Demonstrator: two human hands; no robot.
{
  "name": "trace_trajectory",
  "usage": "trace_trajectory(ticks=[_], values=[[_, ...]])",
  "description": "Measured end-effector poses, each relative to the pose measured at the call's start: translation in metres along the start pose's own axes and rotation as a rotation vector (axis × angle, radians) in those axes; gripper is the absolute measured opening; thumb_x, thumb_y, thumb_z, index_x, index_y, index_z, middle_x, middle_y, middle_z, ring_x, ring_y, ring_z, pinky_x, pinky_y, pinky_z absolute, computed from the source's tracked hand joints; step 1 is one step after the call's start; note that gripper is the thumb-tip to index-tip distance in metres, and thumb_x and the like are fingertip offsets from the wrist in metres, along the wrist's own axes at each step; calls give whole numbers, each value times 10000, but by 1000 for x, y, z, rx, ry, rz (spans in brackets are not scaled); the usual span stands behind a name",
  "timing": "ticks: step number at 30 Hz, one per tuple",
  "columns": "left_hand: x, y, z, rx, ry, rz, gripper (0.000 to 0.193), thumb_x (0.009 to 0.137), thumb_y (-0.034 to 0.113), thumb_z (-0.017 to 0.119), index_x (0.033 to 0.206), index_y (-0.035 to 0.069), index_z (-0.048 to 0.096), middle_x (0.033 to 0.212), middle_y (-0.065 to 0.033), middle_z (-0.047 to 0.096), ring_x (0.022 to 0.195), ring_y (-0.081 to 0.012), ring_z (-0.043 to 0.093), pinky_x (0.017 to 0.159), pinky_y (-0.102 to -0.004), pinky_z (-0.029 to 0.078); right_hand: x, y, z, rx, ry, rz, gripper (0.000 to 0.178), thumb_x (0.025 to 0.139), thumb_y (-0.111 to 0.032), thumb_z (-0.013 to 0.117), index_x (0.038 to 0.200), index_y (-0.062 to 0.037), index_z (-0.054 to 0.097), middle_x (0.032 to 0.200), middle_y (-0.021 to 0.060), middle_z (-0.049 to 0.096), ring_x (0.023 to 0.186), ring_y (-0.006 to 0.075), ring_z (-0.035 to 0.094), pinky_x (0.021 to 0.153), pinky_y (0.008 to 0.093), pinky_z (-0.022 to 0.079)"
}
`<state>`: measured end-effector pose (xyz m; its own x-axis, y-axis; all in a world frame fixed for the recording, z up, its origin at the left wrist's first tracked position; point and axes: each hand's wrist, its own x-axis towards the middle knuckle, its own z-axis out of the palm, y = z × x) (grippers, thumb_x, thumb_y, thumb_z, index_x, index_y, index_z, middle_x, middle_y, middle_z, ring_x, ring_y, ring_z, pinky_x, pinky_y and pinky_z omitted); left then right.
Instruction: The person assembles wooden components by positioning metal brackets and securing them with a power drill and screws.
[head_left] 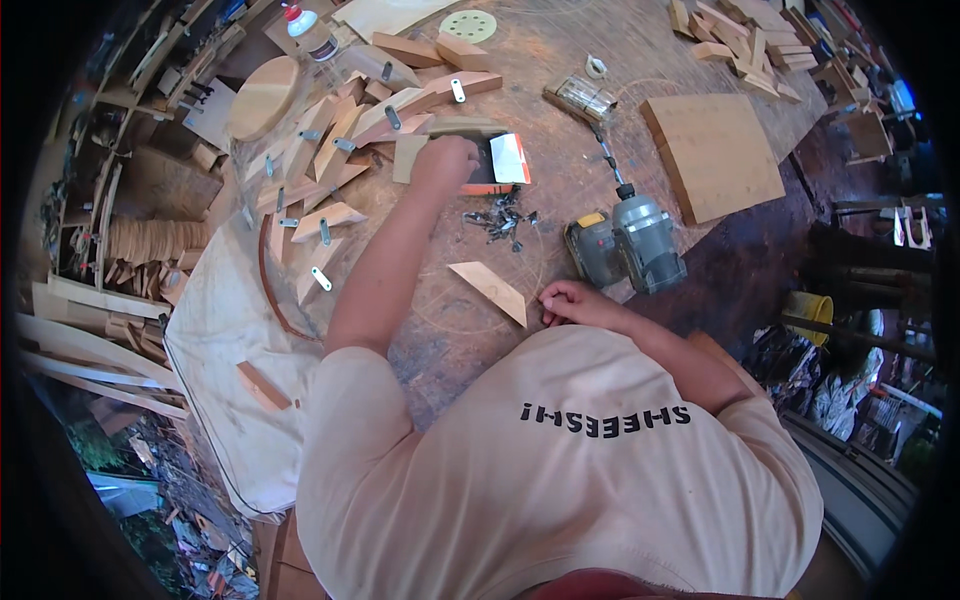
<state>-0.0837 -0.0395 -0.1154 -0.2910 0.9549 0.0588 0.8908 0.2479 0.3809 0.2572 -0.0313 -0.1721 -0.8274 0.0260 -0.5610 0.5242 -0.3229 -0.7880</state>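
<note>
My left hand (447, 166) is over a small open cardboard box (492, 188) with orange edges and a white flap. Its fingers are curled down at the box, and what they grip, if anything, is hidden. By the table's near edge rests my right hand (572, 302), fingers curled together; I cannot make out anything in them. Just left of it lies a wooden piece with slanted ends (490, 291). A pile of small dark metal pieces (503, 221) sits below the box. The grey cordless drill (645, 240) lies beyond my right hand, its bit pointing away.
Several angled wooden pieces (340, 146) with small metal plates are heaped at left. A round wooden disc (264, 98) and a red-capped bottle (312, 36) stand behind them. Right of the drill lies a square wooden board (712, 158). A clear container (580, 98) and stacked offcuts (745, 40) are farther back.
</note>
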Motion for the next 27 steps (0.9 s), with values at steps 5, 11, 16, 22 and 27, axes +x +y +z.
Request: trace_trajectory(ticks=[5,11,16,22,27], values=[[12,-1,-2,80,-179,24,109,740,151,669,813,70,667,835,-126,634,848,-327,616,745,-435,483,-5,-6,6,48,77,30,252,958,-273,551,1047,-38,554,876,64,630,738,122,627,669,263,517],[-4,-7,1,-14,30,197,83,750,154,591,748,80,630,810,-135,615,773,-340,612,699,-452,487,-9,-4,9,38,93,7,224,967,-247,534,1082,-56,546,899,55,610,770,122,617,679,261,516],[-5,-5,3,-145,115,163,99,751,162,602,763,64,611,804,-133,609,756,-337,608,685,-438,486,-16,4,5,0,114,-9,232,953,-261,555,1059,-55,565,914,50,617,769,120,612,684,267,514],[-1,-23,11,-458,198,-55,68,773,74,589,767,13,560,798,-133,659,711,-211,640,677,-330,509,-67,-7,-24,-422,75,-67,294,914,-349,586,1050,-91,614,896,38,661,738,121,632,661,295,516],[-21,0,0,-921,236,-244,67,852,54,593,853,25,532,700,-47,603,635,-109,590,554,-240,479,-112,-61,-79,-286,397,21,196,933,-250,536,933,-62,591,766,25,635,641,114,594,570,275,478]])
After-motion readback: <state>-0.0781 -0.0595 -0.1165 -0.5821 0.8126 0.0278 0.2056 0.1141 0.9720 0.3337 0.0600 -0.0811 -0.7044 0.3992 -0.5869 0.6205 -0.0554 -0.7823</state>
